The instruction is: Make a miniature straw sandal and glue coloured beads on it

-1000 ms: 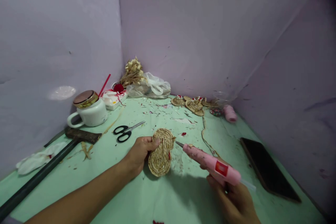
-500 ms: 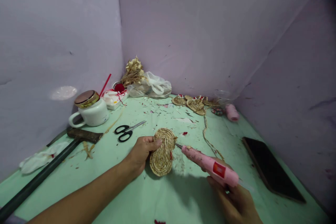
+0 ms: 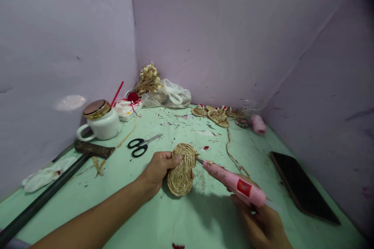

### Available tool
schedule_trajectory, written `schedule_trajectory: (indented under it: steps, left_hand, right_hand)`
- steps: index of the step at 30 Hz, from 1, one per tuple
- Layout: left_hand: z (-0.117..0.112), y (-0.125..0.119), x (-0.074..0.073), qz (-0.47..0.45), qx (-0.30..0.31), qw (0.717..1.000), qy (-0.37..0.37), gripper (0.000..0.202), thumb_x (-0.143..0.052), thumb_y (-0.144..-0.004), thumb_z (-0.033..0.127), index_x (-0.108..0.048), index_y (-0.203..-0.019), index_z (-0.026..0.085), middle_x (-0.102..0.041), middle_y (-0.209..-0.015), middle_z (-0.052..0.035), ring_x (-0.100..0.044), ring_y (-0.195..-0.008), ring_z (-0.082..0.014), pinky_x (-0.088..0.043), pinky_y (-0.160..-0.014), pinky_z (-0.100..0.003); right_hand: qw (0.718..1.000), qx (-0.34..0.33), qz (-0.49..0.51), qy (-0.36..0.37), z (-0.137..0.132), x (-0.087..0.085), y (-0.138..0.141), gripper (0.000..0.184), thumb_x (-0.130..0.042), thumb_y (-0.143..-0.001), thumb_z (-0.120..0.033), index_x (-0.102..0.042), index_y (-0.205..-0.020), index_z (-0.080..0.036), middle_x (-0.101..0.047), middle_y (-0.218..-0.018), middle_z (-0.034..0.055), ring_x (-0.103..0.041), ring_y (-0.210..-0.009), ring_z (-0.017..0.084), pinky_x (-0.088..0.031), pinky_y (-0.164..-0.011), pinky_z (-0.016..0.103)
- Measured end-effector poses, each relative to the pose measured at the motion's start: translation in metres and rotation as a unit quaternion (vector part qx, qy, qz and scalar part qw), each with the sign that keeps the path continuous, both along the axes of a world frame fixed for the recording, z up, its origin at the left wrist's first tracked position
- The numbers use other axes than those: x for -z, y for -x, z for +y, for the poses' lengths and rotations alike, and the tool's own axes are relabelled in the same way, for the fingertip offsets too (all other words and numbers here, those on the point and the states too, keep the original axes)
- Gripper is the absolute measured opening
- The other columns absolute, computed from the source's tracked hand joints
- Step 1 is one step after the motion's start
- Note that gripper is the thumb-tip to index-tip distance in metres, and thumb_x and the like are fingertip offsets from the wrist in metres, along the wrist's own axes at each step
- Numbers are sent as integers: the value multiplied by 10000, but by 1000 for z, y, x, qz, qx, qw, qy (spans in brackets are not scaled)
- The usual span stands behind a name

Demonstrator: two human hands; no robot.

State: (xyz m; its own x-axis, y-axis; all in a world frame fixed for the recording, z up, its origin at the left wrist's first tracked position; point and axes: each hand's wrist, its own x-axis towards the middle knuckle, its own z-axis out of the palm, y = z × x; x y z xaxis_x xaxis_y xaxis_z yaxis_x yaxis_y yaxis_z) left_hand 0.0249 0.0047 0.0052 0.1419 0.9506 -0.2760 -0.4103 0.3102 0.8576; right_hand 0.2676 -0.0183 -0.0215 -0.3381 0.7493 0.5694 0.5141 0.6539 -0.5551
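A coiled straw sole (image 3: 182,170) stands tilted on its edge. A pink glue gun (image 3: 233,182) points its nozzle at the sole's right rim.

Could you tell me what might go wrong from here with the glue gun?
1. The glue gun nozzle sits at the edge of the woven piece, near the left hand, so hot glue might burn its fingertips.
2. Glue may drip past the edge onto the table.
3. The right hand grips the gun far back, so the tip may wander.
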Motion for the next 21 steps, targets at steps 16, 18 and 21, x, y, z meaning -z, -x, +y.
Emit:
schedule_trajectory:
  steps: [16,18,21]
  left_hand:
    - [0,0,1,-20,-5,1000,5,272,-756,-583,314,-653,-667,76,-671,-556,-102,-628,-550,-225,-478,-602,-355]
    - [0,0,1,-16,-8,1000,3,279,-756,-579,319,-653,-666,75,-668,-549,-101,-625,-547,-223,-475,-598,-351]
    - [1,0,2,-7,-13,1000,4,284,-759,-568,327,-654,-655,78,-668,-555,-100,-621,-548,-217,-470,-592,-341]
  right_hand:
    - [999,12,30,40,0,-8,4,266,-505,-793,-274,-649,-1014,-239,-708,-936,71,-651,-914,263,-543,-746,316]
    - [999,-3,20,27,0,-7,3,300,-493,-794,-233,-622,-1065,-243,-705,-946,72,-654,-903,258,-542,-747,318]
    - [1000,-16,20,12,0,-7,0,301,-503,-779,-191,-629,-1045,-250,-708,-931,69,-661,-879,256,-542,-745,313]
